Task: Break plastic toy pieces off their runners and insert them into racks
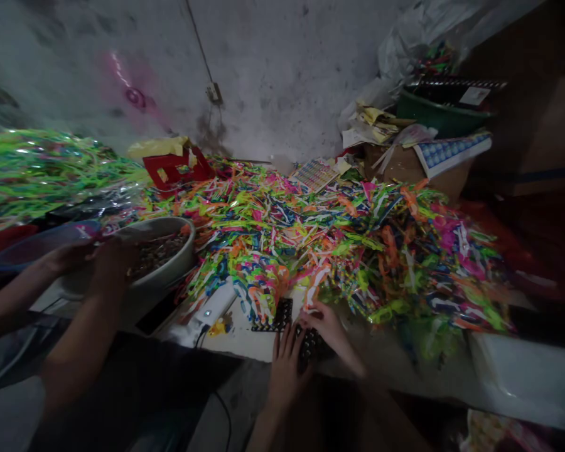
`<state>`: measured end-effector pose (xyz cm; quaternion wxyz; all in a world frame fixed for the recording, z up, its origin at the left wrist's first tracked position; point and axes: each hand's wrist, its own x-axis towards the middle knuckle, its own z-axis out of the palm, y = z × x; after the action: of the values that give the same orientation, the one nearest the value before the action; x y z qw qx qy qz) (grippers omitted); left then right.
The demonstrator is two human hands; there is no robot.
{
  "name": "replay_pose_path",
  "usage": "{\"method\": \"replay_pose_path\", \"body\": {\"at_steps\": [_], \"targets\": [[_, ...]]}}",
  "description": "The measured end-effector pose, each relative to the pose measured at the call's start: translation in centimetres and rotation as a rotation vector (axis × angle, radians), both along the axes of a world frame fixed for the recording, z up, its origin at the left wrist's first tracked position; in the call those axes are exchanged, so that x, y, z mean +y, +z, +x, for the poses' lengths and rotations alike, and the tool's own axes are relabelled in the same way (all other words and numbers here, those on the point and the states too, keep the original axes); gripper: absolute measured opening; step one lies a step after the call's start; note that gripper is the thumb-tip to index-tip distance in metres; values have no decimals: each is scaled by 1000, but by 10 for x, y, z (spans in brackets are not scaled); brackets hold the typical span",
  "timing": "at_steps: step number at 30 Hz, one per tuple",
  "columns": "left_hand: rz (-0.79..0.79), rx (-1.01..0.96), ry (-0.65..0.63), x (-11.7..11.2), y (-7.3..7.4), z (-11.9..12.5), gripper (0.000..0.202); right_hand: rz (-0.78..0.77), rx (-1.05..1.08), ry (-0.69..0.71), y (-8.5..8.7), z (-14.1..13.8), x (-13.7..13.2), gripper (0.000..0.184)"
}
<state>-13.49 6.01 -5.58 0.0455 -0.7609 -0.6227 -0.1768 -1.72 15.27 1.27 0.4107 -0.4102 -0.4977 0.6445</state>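
Note:
My left hand lies with fingers stretched out on a black tray with rows of holes. Beside it, at the tray's right side, the fingers of my right hand are pinched together. An orange-and-white plastic piece rises from those fingertips; its lower end is hidden by them. Just beyond the tray, a bunch of colourful small plastic pieces sits at the front of a large heap of similar pieces. The light is dim and fine detail is blurred.
At left, a co-worker's hands reach over a pale basin of small dark items. Nearby are a white device with a cable, a red box, a spinning pink fan and a green tub. A white surface lies right.

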Motion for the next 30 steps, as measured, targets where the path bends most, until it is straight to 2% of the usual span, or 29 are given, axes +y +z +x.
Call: {"method": "replay_pose_path", "body": {"at_steps": [4,7,9,17,24,30], "targets": [[-13,-7,5,0,-1,-1,60,-6,16,-41,-27,-39,38,44],[-12,-6,0,1,-3,-2,63,14,-14,-39,-43,-55,43,41],[-3,-2,-5,2,-5,-3,65,45,-41,-43,-48,-58,41,36],[60,5,-17,1,-6,-2,59,242,-216,-18,-40,-53,31,11],[56,-4,-15,2,-9,-3,57,383,-382,2,-36,-57,30,9],[44,0,-12,2,-12,-3,59,439,-495,-1,-36,-60,33,13]]}}
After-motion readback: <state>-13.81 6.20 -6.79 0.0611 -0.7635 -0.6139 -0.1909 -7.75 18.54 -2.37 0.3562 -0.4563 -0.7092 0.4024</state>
